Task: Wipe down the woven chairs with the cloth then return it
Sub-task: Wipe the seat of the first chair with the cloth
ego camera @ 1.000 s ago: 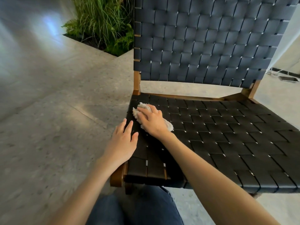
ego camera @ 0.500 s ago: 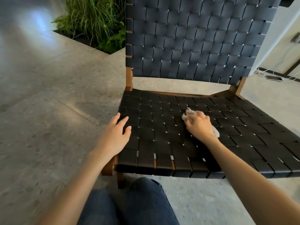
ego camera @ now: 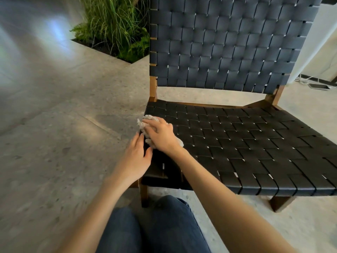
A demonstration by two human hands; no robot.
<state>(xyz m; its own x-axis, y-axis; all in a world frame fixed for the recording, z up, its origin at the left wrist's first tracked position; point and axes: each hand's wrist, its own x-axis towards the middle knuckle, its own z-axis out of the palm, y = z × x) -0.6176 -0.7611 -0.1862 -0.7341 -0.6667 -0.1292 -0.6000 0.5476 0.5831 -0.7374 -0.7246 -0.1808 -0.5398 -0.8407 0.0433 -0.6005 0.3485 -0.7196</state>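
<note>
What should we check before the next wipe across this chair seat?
1. Grip on the cloth: ok, it is bunched under the right hand.
2. Cloth touching the woven seat: ok, at its left edge.
3. Steadying by the left hand: ok, it rests flat on the seat's front left corner.
4. Way across the seat: ok, nothing lies on it.
5. Dust left on the seat: cannot tell.
6. Wiping of the backrest: cannot tell.
</note>
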